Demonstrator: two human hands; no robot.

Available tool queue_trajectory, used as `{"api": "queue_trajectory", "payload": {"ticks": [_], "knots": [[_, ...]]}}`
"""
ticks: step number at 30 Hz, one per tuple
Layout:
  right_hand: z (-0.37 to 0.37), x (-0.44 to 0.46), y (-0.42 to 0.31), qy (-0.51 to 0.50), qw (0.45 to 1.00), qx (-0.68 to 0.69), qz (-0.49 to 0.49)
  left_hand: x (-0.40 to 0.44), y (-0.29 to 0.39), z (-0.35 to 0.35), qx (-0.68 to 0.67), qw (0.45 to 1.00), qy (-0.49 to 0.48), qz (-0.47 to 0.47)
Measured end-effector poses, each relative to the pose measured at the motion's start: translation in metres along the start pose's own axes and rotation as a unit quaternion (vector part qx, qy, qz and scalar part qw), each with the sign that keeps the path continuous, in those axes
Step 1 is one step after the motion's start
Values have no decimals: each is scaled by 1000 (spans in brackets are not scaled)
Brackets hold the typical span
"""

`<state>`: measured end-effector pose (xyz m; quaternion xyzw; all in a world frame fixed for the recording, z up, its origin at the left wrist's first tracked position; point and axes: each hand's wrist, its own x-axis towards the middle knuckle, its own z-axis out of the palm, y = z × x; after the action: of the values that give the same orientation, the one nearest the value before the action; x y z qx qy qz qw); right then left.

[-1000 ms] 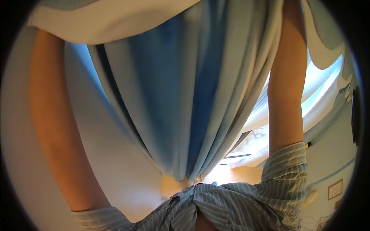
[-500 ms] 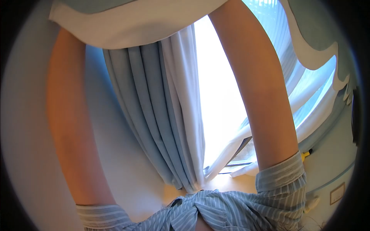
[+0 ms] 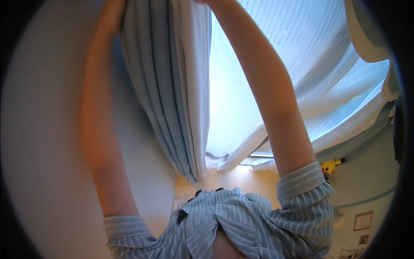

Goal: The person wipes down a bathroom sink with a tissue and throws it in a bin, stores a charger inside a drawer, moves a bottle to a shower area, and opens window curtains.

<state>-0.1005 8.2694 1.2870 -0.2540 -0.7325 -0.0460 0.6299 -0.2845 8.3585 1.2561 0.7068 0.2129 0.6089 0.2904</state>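
Both my arms reach up, with striped cuffs rolled at the elbows. A gathered grey-blue curtain (image 3: pixel 161 82) hangs between them, with a white curtain (image 3: pixel 194 86) along its right side. My left forearm runs up beside the grey-blue curtain's left edge, and its hand is beyond the top of the frame. Only a sliver of my right hand (image 3: pixel 202 1) shows at the top edge, by the white curtain. Its fingers are mostly cut off, so whether it grips the fabric cannot be seen.
A bright window with a sheer curtain (image 3: pixel 280 47) lies behind my right arm. A scalloped valance (image 3: pixel 366 39) hangs at upper right. A yellow plush toy (image 3: pixel 330 166) is beside my right sleeve. A wall (image 3: pixel 51 129) stands at left, with a framed plate (image 3: pixel 363 220) at lower right.
The valance that covered the tops of my arms has gone out of view there. More of the curtains' upper part shows. Both forearms now appear closer to the curtains.
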Motion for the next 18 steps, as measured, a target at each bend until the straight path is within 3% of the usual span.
{"api": "queue_trajectory", "payload": {"ticks": [2,4,7,8,10,12,18], "knots": [[8,-40,9,2,1000,14,12,-30,-35,6,-10,998,-11,-55],[14,-78,22,8,999,20,31,-47,-87,-2,-19,998,-39,-38],[26,-145,49,-2,996,-47,70,-122,-88,21,-10,999,-30,-8],[33,-165,50,12,996,-7,89,-136,-97,24,-9,999,-31,-13],[44,-201,52,26,992,33,119,-166,-124,33,-121,986,-15,-118],[55,-236,59,81,985,-92,118,-187,-163,41,-159,975,-7,-155],[75,-325,106,-3,976,-1,216,-240,-262,55,-238,932,-40,-272]]}}
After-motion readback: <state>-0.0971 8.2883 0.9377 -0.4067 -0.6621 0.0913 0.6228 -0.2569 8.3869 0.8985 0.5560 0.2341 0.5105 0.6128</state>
